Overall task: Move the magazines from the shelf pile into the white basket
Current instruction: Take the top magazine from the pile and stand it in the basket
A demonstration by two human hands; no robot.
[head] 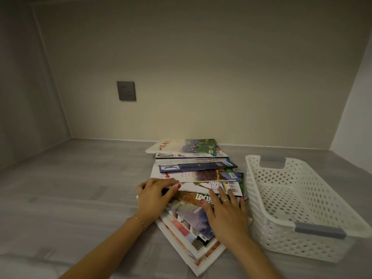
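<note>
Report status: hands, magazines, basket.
Both hands on pile: left hand at its left edge, right hand flat on top. Magazines unmoved. White basket empty, path clear.

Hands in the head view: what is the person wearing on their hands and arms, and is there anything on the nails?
Both forearms are bare, with no sleeves in view. The left hand has a thin gold chain bracelet at the wrist and a slim ring on one finger. The right hand also wears a slim ring on one finger. The nails carry pink-red polish.
</note>
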